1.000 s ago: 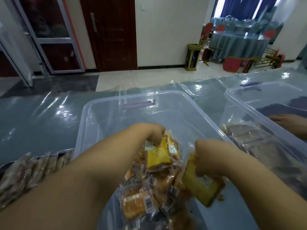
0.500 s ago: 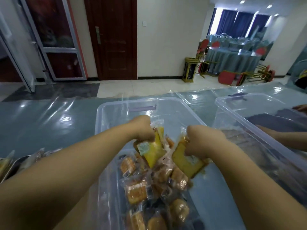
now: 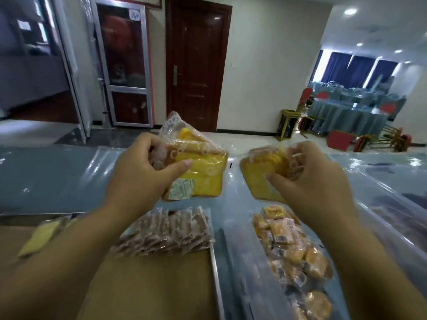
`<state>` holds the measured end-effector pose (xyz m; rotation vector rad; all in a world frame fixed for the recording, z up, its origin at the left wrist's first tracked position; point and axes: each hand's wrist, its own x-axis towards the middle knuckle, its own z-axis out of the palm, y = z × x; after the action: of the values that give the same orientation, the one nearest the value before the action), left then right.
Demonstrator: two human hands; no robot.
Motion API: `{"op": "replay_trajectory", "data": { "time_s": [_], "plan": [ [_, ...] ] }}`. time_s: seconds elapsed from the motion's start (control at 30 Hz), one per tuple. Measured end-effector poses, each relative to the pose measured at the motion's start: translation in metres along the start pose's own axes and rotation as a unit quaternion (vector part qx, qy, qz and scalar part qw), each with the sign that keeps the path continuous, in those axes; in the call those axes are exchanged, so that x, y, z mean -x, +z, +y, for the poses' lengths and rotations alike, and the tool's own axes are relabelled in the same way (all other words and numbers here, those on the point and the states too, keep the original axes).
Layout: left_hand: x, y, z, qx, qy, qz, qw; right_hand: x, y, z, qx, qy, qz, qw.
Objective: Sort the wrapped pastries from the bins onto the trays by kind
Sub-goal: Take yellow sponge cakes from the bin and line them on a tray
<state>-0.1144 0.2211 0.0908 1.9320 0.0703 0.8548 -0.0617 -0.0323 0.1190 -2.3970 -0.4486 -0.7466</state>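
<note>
Holding 2 wrapped cake slices up, apart, over the table (image 3: 57, 181). Gripping 1 yellow slice (image 3: 205, 181) with the left hand (image 3: 143, 174), thumb across its front; clenching the second slice (image 3: 254, 183) in the right hand (image 3: 314, 183). Below, 1 tray (image 3: 213, 269) with 1 row of brown packets (image 3: 171, 229), too blurred to count; just beside it, 1 clear bin (image 3: 233, 262) heaped with buns (image 3: 298, 252).

The left hand (image 3: 141, 172) grips a clear-wrapped yellow cake slice (image 3: 203, 174). The right hand (image 3: 316, 181) pinches another wrapped yellow slice (image 3: 258, 181). Both are raised above the clear plastic bin (image 3: 242, 273).
</note>
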Motion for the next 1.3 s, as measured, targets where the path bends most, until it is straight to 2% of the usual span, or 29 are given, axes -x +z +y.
{"op": "replay_trajectory", "data": {
  "time_s": [0.1,0.23,0.37,0.6,0.73,0.83,0.93,1.0,1.07,1.13,1.3],
  "plan": [
    [0.014,-0.072,-0.036,-0.022,-0.029,0.012,0.999,0.020,0.029,-0.067,-0.040,-0.008,-0.020,0.999],
    [0.042,-0.158,-0.095,-0.069,-0.107,0.004,0.992,0.048,0.084,-0.142,-0.084,0.003,-0.107,0.991],
    [0.072,-0.225,-0.160,-0.058,-0.161,0.016,0.985,0.078,0.154,-0.198,-0.105,0.001,-0.196,0.975],
    [0.099,-0.312,-0.262,-0.134,-0.294,0.029,0.946,0.111,0.281,-0.272,-0.128,0.031,-0.337,0.932],
    [0.089,-0.330,-0.305,-0.173,-0.310,0.049,0.933,0.114,0.346,-0.303,-0.147,0.053,-0.355,0.922],
    [0.069,-0.333,-0.329,-0.201,-0.307,0.082,0.926,0.110,0.387,-0.318,-0.160,0.037,-0.343,0.925],
    [0.047,-0.333,-0.346,-0.225,-0.260,0.091,0.934,0.099,0.423,-0.329,-0.176,0.031,-0.312,0.933],
    [0.034,-0.329,-0.352,-0.213,-0.259,0.091,0.938,0.095,0.444,-0.335,-0.217,0.072,-0.297,0.927],
    [0.024,-0.321,-0.361,-0.214,-0.253,0.084,0.940,0.095,0.463,-0.340,-0.280,0.126,-0.302,0.903],
    [0.020,-0.312,-0.373,-0.238,-0.237,0.046,0.941,0.100,0.479,-0.341,-0.304,0.146,-0.320,0.885],
    [0.041,-0.302,-0.398,-0.286,-0.230,-0.115,0.923,0.123,0.491,-0.314,-0.239,0.085,-0.340,0.905]
  ]
}}
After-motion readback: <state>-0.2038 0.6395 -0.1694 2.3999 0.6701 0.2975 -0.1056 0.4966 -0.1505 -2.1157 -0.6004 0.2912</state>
